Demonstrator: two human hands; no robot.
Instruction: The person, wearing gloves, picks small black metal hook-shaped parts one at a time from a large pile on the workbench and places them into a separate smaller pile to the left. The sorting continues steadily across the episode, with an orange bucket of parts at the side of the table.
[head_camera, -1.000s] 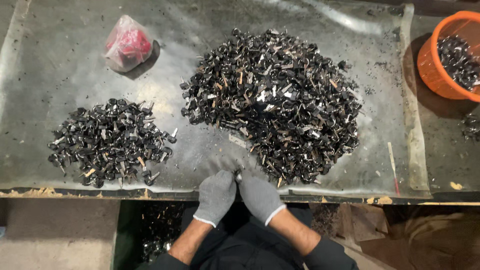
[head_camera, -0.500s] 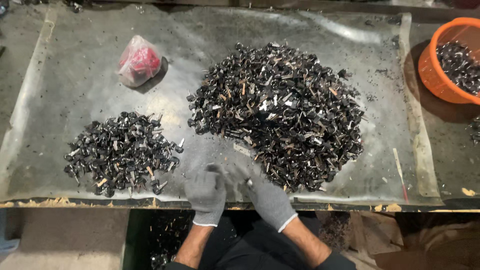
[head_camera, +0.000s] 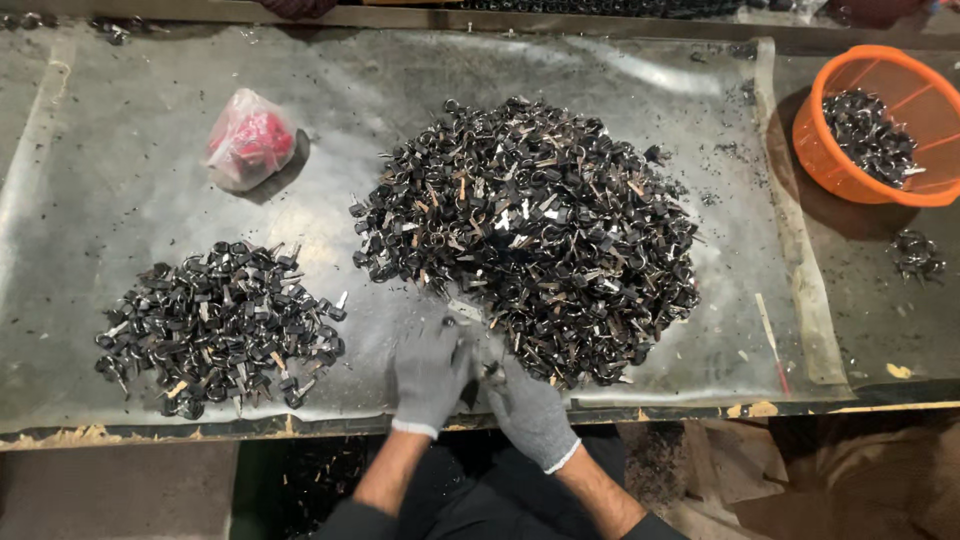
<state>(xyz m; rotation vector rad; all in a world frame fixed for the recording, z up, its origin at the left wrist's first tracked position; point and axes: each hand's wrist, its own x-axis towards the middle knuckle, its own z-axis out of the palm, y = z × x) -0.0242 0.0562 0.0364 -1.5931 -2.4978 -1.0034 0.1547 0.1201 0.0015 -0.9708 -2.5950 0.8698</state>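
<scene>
Left hand (head_camera: 430, 375) and right hand (head_camera: 528, 405), both in grey gloves, rest side by side at the near edge of the large pile of small black parts (head_camera: 530, 235). Fingers curled narrow, apparently pinching one small part (head_camera: 490, 373) between them; grip unclear

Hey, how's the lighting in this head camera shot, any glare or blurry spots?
Head view: glare streaks the wrinkled plastic sheet and whitens it beside the big pile of black parts; the orange basket throws a dark shadow to its left; the gloved left hand and right hand look slightly soft, the piles fairly sharp.
</scene>
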